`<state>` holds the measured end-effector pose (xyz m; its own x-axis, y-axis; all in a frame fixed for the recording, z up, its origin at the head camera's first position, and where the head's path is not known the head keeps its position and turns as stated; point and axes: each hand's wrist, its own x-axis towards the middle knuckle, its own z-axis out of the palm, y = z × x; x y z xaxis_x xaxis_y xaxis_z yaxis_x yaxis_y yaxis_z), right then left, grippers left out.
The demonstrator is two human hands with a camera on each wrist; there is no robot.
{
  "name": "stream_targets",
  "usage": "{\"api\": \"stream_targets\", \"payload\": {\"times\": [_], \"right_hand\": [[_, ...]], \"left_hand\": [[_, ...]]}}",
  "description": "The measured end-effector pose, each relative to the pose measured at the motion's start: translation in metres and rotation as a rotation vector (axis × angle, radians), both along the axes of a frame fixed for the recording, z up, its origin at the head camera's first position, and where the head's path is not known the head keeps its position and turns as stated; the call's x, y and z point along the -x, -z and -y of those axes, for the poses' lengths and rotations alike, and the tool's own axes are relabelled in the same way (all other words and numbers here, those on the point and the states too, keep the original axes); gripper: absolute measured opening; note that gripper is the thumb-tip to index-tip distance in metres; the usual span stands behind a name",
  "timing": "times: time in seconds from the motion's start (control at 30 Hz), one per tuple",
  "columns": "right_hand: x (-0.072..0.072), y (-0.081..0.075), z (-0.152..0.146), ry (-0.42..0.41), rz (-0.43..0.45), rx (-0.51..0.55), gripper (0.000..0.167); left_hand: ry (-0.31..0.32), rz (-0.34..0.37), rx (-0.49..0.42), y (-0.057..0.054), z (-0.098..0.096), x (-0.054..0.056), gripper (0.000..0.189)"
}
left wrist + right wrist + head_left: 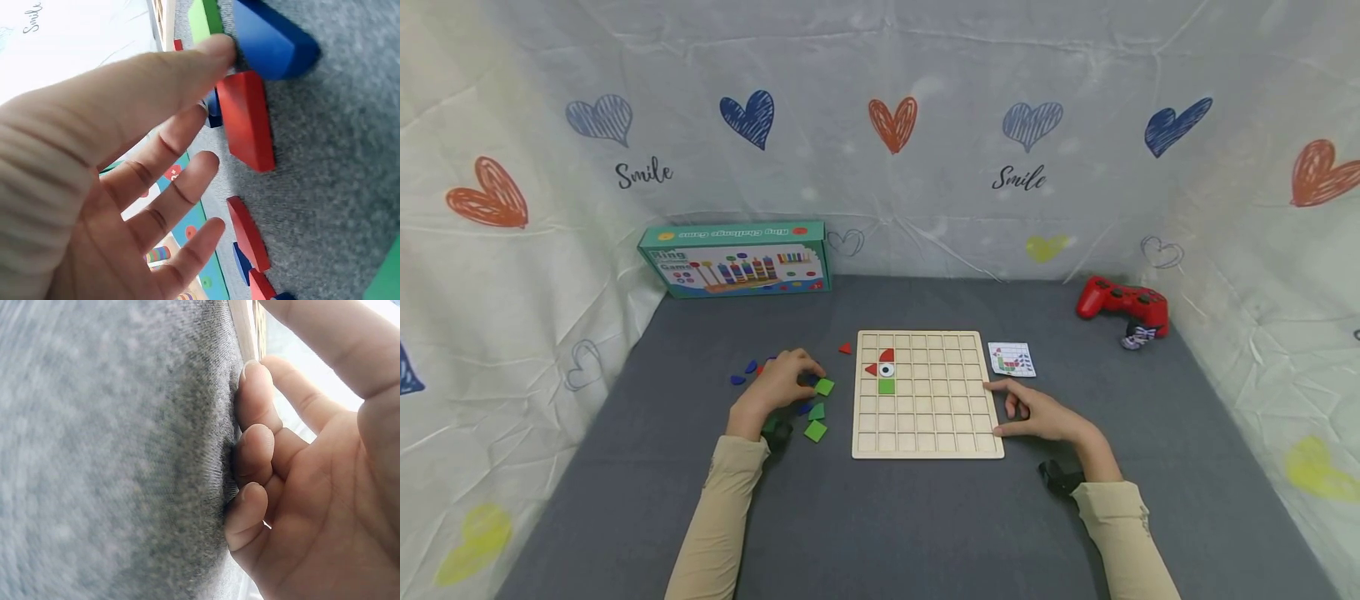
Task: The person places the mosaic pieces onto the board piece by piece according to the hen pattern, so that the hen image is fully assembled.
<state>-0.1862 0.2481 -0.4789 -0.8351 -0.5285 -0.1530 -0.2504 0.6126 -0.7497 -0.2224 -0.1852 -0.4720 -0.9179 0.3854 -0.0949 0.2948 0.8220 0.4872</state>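
My left hand (778,383) reaches down among loose tiles left of the wooden grid board (940,421), its fingertips beside a green square tile (824,387). In the left wrist view its thumb tip is close to a red tile (247,122) and a blue tile (275,40); the index finger is mostly hidden. On the board sit a red curved tile (887,356), a red triangle (871,369), a round eye tile (887,369) and a green square (887,387). My right hand (1037,414) touches the board's right edge with index finger and thumb, other fingers bent against the cloth.
A pattern card (1012,359) lies right of the board. At the back left stands a game box (737,262); a red game controller (1123,304) lies back right. More tiles, such as a green square (816,431) and a red triangle (846,348), lie around the left hand.
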Motion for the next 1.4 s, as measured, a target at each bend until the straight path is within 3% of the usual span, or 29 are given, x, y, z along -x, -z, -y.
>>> {"api": "stream_targets", "payload": {"times": [0.2, 0.63, 0.9, 1.4], "right_hand": [[0.008, 0.016, -0.008, -0.008, -0.001, 0.007, 0.068], [0.006, 0.017, -0.010, -0.032, -0.057, 0.030, 0.066], [0.008, 0.018, -0.010, -0.014, -0.021, -0.010, 0.068], [0.009, 0.020, -0.011, -0.022, -0.017, 0.002, 0.068]], "left_hand": [[0.005, -0.043, 0.049, 0.003, -0.001, 0.002, 0.022], [-0.005, -0.140, 0.041, 0.005, -0.021, 0.003, 0.024], [0.029, -0.188, 0.046, 0.002, -0.039, -0.004, 0.025], [0.069, -0.211, 0.094, 0.006, -0.071, -0.015, 0.022]]}}
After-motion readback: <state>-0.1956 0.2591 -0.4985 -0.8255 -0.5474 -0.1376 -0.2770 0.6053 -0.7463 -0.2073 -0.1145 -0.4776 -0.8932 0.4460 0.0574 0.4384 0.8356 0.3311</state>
